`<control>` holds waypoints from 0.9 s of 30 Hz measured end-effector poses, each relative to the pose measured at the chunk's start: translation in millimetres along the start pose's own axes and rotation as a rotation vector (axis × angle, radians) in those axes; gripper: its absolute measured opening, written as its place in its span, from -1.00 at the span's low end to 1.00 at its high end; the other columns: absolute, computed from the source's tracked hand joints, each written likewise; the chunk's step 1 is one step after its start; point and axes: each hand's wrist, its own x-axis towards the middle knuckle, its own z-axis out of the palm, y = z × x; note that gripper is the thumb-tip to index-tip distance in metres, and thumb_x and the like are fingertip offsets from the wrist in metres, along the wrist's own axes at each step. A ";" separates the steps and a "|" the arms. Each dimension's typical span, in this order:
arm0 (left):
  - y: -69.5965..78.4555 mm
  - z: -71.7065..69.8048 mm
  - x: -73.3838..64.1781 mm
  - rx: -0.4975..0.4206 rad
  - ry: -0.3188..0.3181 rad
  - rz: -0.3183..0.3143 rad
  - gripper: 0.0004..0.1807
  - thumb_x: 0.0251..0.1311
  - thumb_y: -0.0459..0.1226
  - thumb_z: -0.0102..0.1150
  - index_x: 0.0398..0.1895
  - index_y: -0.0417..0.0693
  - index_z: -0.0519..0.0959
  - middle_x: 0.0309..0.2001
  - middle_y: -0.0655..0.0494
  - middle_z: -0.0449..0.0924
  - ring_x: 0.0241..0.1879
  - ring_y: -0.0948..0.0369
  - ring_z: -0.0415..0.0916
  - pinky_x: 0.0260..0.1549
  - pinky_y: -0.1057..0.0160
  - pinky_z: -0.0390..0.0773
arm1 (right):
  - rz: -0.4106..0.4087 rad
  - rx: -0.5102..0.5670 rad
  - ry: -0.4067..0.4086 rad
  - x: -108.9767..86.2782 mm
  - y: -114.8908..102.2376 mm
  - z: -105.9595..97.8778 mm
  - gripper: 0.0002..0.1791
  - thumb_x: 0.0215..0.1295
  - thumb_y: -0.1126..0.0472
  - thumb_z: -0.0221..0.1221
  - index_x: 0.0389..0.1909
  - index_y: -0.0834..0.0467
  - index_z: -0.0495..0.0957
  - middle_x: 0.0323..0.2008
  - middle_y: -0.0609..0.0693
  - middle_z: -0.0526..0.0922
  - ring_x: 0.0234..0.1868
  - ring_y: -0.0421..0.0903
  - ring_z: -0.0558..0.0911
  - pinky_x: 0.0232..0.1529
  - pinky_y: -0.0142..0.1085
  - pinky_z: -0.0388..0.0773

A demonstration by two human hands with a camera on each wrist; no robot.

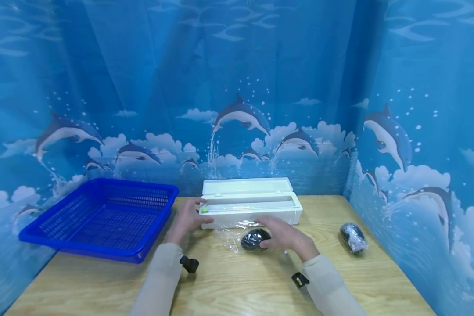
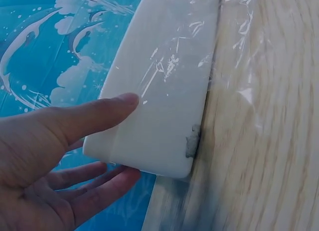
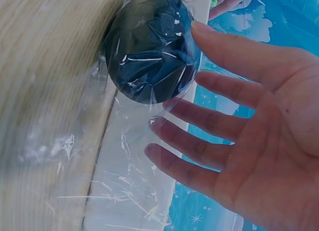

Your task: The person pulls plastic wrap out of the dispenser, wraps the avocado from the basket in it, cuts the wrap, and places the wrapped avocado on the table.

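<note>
A long white cling film dispenser (image 1: 253, 218) stands on the table with its lid raised and a green slider (image 1: 205, 210) at its left end. My left hand (image 1: 187, 219) holds that end, thumb over the front face and fingers round the end in the left wrist view (image 2: 55, 151). Clear film (image 1: 229, 239) stretches from the dispenser's front onto the table. At the film lies a black rounded object like a computer mouse (image 1: 253, 239), film wrinkled over it. My right hand (image 1: 282, 235) is beside it, thumb tip at its edge, fingers fairly straight along the film (image 3: 134, 191).
A blue plastic basket (image 1: 142, 252) with mesh walls stands at the left of the wooden table (image 1: 237, 285). Toward the right edge lies another dark rounded object (image 1: 353, 238) wrapped in shiny film. A dolphin-printed curtain (image 1: 237, 66) closes off the back and right.
</note>
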 end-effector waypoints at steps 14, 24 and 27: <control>-0.8 -1.7 3.8 -0.058 0.017 -0.043 -0.16 -0.06 -0.19 0.65 0.37 -0.06 0.52 0.40 -0.20 0.43 0.21 -0.11 0.57 0.12 -0.10 0.65 | -0.007 -0.040 0.002 1.5 -0.6 0.2 -0.22 0.18 0.25 0.44 0.40 0.32 0.38 0.42 0.27 0.45 0.44 0.27 0.43 0.48 0.19 0.36; 0.9 -1.5 5.1 -0.130 0.013 -0.060 -0.16 -0.08 -0.26 0.66 0.36 -0.12 0.52 0.33 -0.17 0.54 0.15 -0.08 0.62 0.09 -0.04 0.69 | -0.081 -0.068 0.036 5.3 -8.6 -2.9 -0.34 0.34 0.19 0.34 0.40 0.29 0.40 0.38 0.23 0.51 0.41 0.24 0.49 0.45 0.16 0.40; 0.4 -1.2 5.6 -0.149 0.013 -0.051 -0.17 -0.10 -0.28 0.66 0.34 -0.15 0.54 0.31 -0.18 0.57 0.12 -0.08 0.65 0.06 -0.01 0.71 | -0.111 -0.083 0.076 9.3 -14.3 -2.4 -0.41 0.42 0.14 0.27 0.39 0.27 0.43 0.34 0.19 0.57 0.36 0.19 0.54 0.41 0.12 0.46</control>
